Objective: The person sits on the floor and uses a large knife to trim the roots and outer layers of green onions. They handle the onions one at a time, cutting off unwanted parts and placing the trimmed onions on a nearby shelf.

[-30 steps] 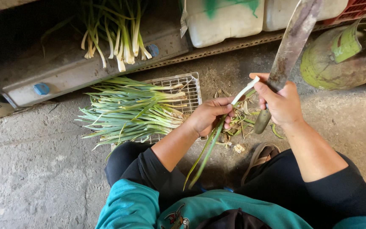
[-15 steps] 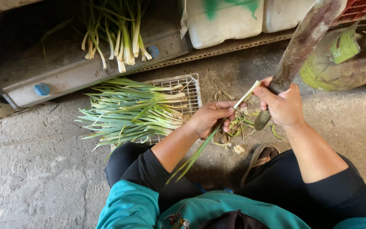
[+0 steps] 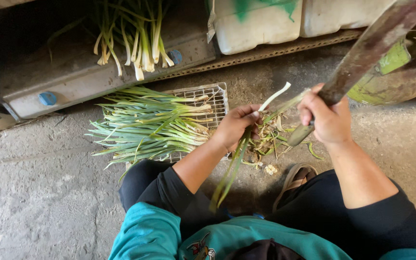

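My left hand point(image 3: 234, 126) grips a single green onion point(image 3: 246, 144); its white end points up to the right and its green leaves hang down toward my lap. My right hand point(image 3: 327, 118) is closed around the handle of a large rusty knife point(image 3: 369, 50), blade slanting up to the top right. The fingers of that hand also touch the onion's pale stalk. Under both hands lies a small heap of onion trimmings point(image 3: 268, 142) on the concrete.
A white wire basket point(image 3: 217, 96) holds a pile of green onions point(image 3: 150, 125) to my left. More onions point(image 3: 136, 38) lie on a grey ledge point(image 3: 73, 77) behind. White plastic jugs point(image 3: 261, 24) and a green round container point(image 3: 400, 72) stand at the back. A sandal point(image 3: 297, 175) shows near my knee.
The knife blade has tilted further to the right. The onion's white end has swung up between my hands, and the view has shifted slightly.
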